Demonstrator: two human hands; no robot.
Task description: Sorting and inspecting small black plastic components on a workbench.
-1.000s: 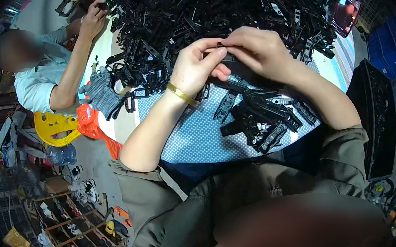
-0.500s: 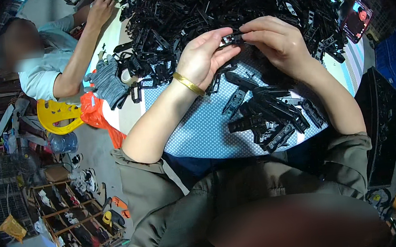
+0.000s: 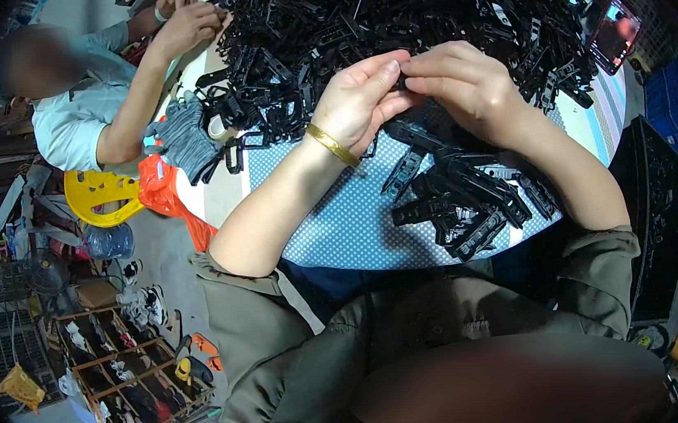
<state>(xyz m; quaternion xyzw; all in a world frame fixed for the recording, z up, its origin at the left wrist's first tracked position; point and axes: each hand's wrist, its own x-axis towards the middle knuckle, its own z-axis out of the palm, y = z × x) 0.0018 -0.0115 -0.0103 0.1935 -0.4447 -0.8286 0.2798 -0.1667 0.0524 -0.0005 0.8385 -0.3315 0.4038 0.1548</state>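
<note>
Both hands meet over the table in front of the heap. My left hand (image 3: 362,100), with a gold bracelet at its wrist, is closed with thumb and fingers round a small black plastic part (image 3: 402,81), mostly hidden. At that same part the fingertips of my right hand (image 3: 470,86) pinch together; whether they grip it or another small piece is covered. Below them a smaller pile of black plastic parts (image 3: 468,181) lies on the blue dotted cloth (image 3: 332,220). Beyond my hands spreads a large heap of similar black parts (image 3: 319,23).
At the left a co-worker (image 3: 109,112) works at the heap's edge. Grey gloves (image 3: 185,137), a tape roll (image 3: 218,127) and an orange plastic bag (image 3: 159,189) lie at the table's left side. A phone (image 3: 615,32) stands at the right edge. A shoe rack (image 3: 124,366) is lower left.
My hands have drawn closer together, and the part between them is now more covered. The left hand has shifted slightly right. The co-worker's hands have moved right, toward the heap.
</note>
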